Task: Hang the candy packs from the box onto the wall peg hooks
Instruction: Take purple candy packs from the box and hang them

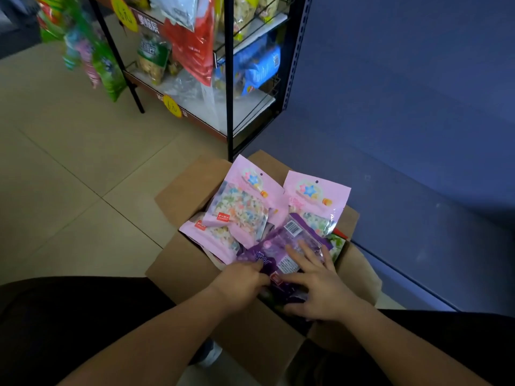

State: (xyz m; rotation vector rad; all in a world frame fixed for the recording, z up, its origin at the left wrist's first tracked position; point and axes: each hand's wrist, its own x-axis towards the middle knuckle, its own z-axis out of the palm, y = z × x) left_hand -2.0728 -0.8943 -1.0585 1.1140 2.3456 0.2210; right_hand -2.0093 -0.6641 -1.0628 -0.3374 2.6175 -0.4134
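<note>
So, both hands are down in the cardboard box, which sits on the floor with its flaps folded out, probably so the candy is easy to reach. The left hand has its fingers curled over the near-left edge of a purple pack lying on top of the pile, pinching it. The right hand lies on the same pack with fingers spread and fairly straight, not gripping. I'd guess it's just steadying the slippery bag while the other hand gets a hold. Some pink packs lean toward the far side of the box with their hang holes up, handy for later. Beyond the box there's a wire rack of snacks, and a blue wall runs along the box's right. I can't make out any peg hooks, so this looks like the picking-up stage.
</note>
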